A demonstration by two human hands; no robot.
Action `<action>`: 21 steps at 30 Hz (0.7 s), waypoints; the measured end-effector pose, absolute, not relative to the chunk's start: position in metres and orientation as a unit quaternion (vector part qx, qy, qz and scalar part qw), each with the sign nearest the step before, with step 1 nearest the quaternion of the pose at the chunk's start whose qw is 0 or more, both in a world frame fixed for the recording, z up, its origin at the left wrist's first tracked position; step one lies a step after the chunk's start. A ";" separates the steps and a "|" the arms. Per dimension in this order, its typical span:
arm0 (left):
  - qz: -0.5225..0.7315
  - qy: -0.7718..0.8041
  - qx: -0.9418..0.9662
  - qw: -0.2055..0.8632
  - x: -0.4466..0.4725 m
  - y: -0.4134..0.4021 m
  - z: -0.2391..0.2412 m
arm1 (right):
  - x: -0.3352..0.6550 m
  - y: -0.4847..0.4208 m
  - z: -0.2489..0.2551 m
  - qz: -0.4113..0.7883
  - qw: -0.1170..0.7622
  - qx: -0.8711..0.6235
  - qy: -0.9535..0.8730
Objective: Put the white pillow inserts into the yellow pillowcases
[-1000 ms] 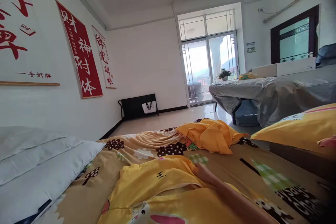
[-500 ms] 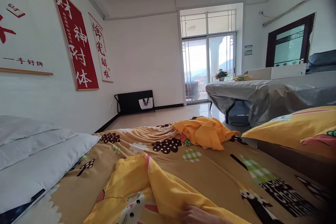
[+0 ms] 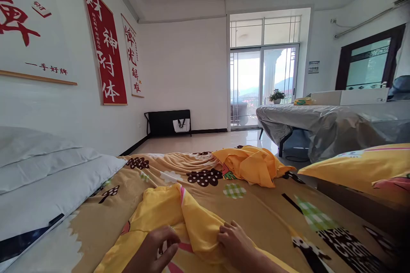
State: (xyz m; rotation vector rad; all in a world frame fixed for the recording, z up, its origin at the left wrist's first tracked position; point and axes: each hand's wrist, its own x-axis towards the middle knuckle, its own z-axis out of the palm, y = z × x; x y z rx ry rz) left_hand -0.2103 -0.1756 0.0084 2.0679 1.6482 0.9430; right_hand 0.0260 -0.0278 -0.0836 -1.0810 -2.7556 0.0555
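Observation:
A yellow pillowcase (image 3: 156, 204) with a rabbit print and a pink-trimmed edge lies in front of me on the patterned brown bedspread (image 3: 256, 204). One side of it is folded over. My right hand (image 3: 235, 243) is closed on the folded part, its fingers bent into the cloth. Over the printed part hovers or rests my left hand (image 3: 156, 247), thumb and fingers curved but apart, with nothing seen between them. Part of the rabbit print is hidden under it. White pillows (image 3: 64, 183) are stacked along the left side.
Crumpled orange-yellow cloth (image 3: 253, 164) lies at the bed's far edge. To the right, a yellow pillow (image 3: 355, 166) rests above a dark-sided box or ledge. Beyond stands a plastic-covered table (image 3: 339, 123). A black folded item (image 3: 163, 123) leans against the far wall.
My left hand has come into view over the pillowcase. My right hand, blurred and low before, has moved up onto the folded cloth. The view has turned slightly left.

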 end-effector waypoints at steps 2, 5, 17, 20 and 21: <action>0.308 0.562 0.749 0.169 -0.194 -0.151 0.031 | 0.022 -0.021 -0.068 0.035 0.070 -0.402 -0.912; 0.282 0.545 0.771 0.168 -0.172 -0.110 0.049 | 0.024 -0.009 -0.042 0.065 0.106 -0.450 -0.885; 0.234 0.501 0.832 0.045 -0.114 -0.032 -0.069 | 0.050 0.042 -0.065 0.422 0.358 -0.404 -0.728; 0.191 0.494 0.847 -0.042 -0.115 -0.024 -0.087 | 0.053 0.048 -0.069 0.440 0.386 -0.381 -0.715; 0.185 0.494 0.847 -0.061 -0.115 -0.023 -0.088 | 0.054 0.049 -0.069 0.446 0.392 -0.374 -0.712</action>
